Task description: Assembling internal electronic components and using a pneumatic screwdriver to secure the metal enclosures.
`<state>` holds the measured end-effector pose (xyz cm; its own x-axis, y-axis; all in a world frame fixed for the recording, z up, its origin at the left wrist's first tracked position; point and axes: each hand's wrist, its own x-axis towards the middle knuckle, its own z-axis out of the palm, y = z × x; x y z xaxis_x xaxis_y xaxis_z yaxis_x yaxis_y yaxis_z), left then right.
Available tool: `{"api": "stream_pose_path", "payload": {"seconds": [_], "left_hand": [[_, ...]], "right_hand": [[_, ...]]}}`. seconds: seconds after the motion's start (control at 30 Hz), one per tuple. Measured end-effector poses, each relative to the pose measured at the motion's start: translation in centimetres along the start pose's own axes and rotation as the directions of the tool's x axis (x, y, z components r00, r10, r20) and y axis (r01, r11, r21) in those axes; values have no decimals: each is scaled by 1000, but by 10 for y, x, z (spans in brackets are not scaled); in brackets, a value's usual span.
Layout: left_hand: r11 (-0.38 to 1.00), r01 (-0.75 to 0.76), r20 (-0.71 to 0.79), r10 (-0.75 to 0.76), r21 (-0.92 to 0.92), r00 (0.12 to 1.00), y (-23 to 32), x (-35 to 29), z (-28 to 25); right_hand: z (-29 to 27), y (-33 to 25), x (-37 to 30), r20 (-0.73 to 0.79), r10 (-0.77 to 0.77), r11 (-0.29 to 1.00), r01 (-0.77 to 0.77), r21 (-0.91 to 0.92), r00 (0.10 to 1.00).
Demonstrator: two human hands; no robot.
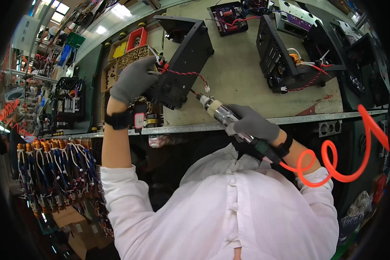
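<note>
Across a factory workbench (234,56) with a metal front edge, dark electronic housings and loose circuit boards. Along its left side, small-parts containers: a red bin (144,38) with small metal pieces inside, just beside a yellow compartment (120,50); next to both, a heap of brass-coloured screws (133,57). At far right of the bench, an open housing (268,54) with a copper-coloured coil (295,58) and twisted red-and-black wire inside.

Near the bins, tilted on the bench, a black housing (190,54), with a red-and-black wire (187,73) trailing across its face to a white connector. Gloved left hand (134,81) curled on the housing's left edge. Gloved right hand (252,123) wrapped around a powered screwdriver (221,113), bit near the housing's lower edge; impossible to tell whether touching. Behind the grip, a coiled orange hose (333,173).
</note>
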<state>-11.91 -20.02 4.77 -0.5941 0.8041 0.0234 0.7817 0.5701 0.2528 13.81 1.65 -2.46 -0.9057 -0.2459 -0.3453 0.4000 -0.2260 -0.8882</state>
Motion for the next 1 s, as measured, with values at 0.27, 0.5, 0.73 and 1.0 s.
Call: {"api": "stream_pose_path", "payload": {"seconds": [0.27, 0.5, 0.73, 1.0], "left_hand": [[195, 55, -78, -612, -979, 787, 75, -105, 27], [-278, 385, 474, -473, -880, 743, 99, -94, 96], [-655, 338, 528, -111, -676, 842, 93, -61, 126], [-748, 95, 281, -126, -656, 951, 103, -65, 121]], "right_hand": [[5, 18, -11, -60, 99, 987, -90, 135, 993], [8, -3, -29, -98, 125, 982, -109, 157, 987], [15, -23, -53, -18, 145, 983, -142, 115, 989], [11, -18, -63, 7, 130, 977, -129, 171, 991]]}}
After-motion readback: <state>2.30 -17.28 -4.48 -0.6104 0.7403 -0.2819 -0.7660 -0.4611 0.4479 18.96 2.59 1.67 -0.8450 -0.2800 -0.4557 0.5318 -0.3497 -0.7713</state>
